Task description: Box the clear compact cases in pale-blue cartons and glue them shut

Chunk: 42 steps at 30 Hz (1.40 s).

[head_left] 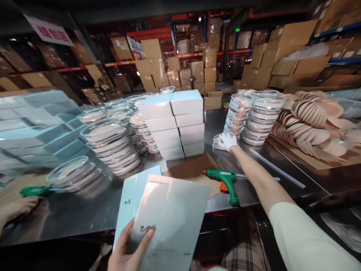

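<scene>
My left hand [128, 250] grips a pale blue flat box [169, 222] near the table's front edge, thumb on its face, with a second flat piece behind it. My right hand [228, 141], in a white glove, reaches far across the table and rests on a clear round lidded dish [218, 142] lying flat at the foot of a stack of such dishes [236, 113]. A taller stack of dishes [261, 116] stands just right of it. A green glue gun [225, 180] lies on brown cardboard [191, 169] below my right forearm.
Two stacks of white boxes [176, 124] stand mid-table. More dish stacks [109, 141] and pale blue boxes [31, 128] fill the left. Round beige pads [313, 120] are heaped at right. Another person's hand [15, 210] and a second glue gun [36, 191] are at far left.
</scene>
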Each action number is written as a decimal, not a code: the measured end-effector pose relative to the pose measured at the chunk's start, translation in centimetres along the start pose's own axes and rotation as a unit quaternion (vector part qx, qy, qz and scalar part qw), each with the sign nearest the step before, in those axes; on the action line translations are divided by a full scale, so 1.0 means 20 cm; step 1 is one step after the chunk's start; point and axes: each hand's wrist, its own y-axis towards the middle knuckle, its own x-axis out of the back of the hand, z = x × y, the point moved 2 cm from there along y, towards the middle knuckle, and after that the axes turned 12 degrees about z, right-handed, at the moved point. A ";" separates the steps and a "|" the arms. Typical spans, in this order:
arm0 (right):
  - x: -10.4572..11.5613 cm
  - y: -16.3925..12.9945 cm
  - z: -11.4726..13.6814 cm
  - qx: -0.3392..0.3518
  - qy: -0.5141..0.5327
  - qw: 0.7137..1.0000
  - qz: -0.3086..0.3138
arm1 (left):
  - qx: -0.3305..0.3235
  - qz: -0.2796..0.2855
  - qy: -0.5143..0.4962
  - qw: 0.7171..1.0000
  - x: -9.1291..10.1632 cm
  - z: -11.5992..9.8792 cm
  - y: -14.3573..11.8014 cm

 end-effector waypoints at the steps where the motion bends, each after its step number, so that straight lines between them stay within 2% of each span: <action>1: -0.02 0.00 -0.01 -0.002 0.000 1.000 0.002 | 0.009 0.015 -0.014 1.000 -0.03 0.00 -0.02; 3: -0.06 -0.05 -0.06 -0.007 -0.003 1.000 0.006 | 0.035 0.042 -0.031 0.998 -0.07 0.03 -0.05; 6: -0.07 -0.23 -0.17 -0.009 -0.016 1.000 0.012 | 0.055 0.055 -0.045 0.996 -0.12 0.07 -0.07; 8: -0.03 -0.39 -0.23 -0.013 -0.024 0.999 0.017 | 0.033 0.072 -0.056 0.995 -0.17 0.09 -0.07; 10: 0.04 -0.58 -0.23 -0.013 -0.026 1.000 0.011 | -0.009 0.106 -0.061 0.992 -0.24 0.10 -0.07; 11: 0.08 -0.70 -0.20 -0.009 -0.025 1.000 0.000 | -0.030 0.127 -0.056 0.990 -0.27 0.10 -0.07; 13: 0.13 -0.97 -0.04 0.037 -0.009 0.999 -0.036 | -0.074 0.169 -0.025 0.982 -0.34 0.09 -0.08; 14: 0.14 -1.10 0.08 0.072 0.002 0.996 -0.047 | -0.101 0.192 -0.003 0.976 -0.36 0.07 -0.08; 15: 0.14 -1.24 0.21 0.150 0.036 0.987 -0.049 | -0.133 0.221 0.018 0.966 -0.38 0.05 -0.08; 16: 0.12 -1.36 0.35 0.229 0.066 0.971 -0.026 | -0.170 0.256 0.038 0.951 -0.39 0.03 -0.09; 18: 0.07 -1.53 0.56 0.262 0.102 0.959 -0.035 | -0.248 0.331 0.070 0.908 -0.40 -0.03 -0.08; 19: 0.03 -1.58 0.62 0.241 0.117 0.963 -0.038 | -0.279 0.364 0.085 0.884 -0.39 -0.05 -0.06; 21: -0.06 -1.63 0.65 0.148 0.160 0.976 -0.008 | -0.313 0.409 0.114 0.850 -0.35 -0.08 -0.02; 23: -0.19 -1.66 0.59 0.037 0.231 0.968 0.093 | -0.308 0.435 0.146 0.834 -0.29 -0.07 0.02; 24: -0.26 -1.68 0.55 -0.011 0.277 0.947 0.162 | -0.295 0.451 0.163 0.826 -0.27 -0.06 0.04; 25: -0.33 -1.70 0.52 -0.050 0.329 0.913 0.236 | -0.281 0.471 0.179 0.817 -0.25 -0.04 0.05; 27: -0.45 -1.75 0.48 -0.109 0.447 0.808 0.368 | -0.262 0.511 0.209 0.791 -0.24 -0.01 0.05; 29: -0.54 -1.80 0.48 -0.144 0.552 0.690 0.445 | -0.262 0.533 0.238 0.768 -0.27 0.03 0.01; 30: -0.57 -1.82 0.50 -0.143 0.584 0.647 0.469 | -0.268 0.539 0.252 0.758 -0.28 0.05 -0.01; 31: -0.58 -1.83 0.52 -0.127 0.600 0.620 0.489 | -0.272 0.547 0.265 0.746 -0.30 0.07 -0.04; 32: -0.59 -1.84 0.53 -0.093 0.601 0.608 0.510 | -0.270 0.562 0.273 0.732 -0.31 0.10 -0.08; 34: -0.58 -1.86 0.54 -0.005 0.564 0.617 0.549 | -0.237 0.605 0.272 0.709 -0.31 0.18 -0.14; 35: -0.58 -1.88 0.52 0.019 0.539 0.642 0.546 | -0.208 0.619 0.261 0.711 -0.29 0.22 -0.16; 36: -0.57 -1.89 0.49 0.017 0.514 0.686 0.514 | -0.173 0.618 0.243 0.727 -0.27 0.26 -0.18; 37: -0.57 -1.89 0.45 -0.005 0.488 0.744 0.457 | -0.140 0.598 0.218 0.759 -0.25 0.30 -0.19; 39: -0.56 -1.91 0.37 -0.056 0.422 0.853 0.301 | -0.096 0.511 0.146 0.842 -0.22 0.33 -0.19; 40: -0.55 -1.92 0.36 -0.061 0.390 0.890 0.228 | -0.087 0.462 0.104 0.876 -0.23 0.33 -0.20; 42: -0.56 -1.90 0.38 -0.025 0.343 0.929 0.137 | -0.082 0.387 0.018 0.918 -0.29 0.27 -0.23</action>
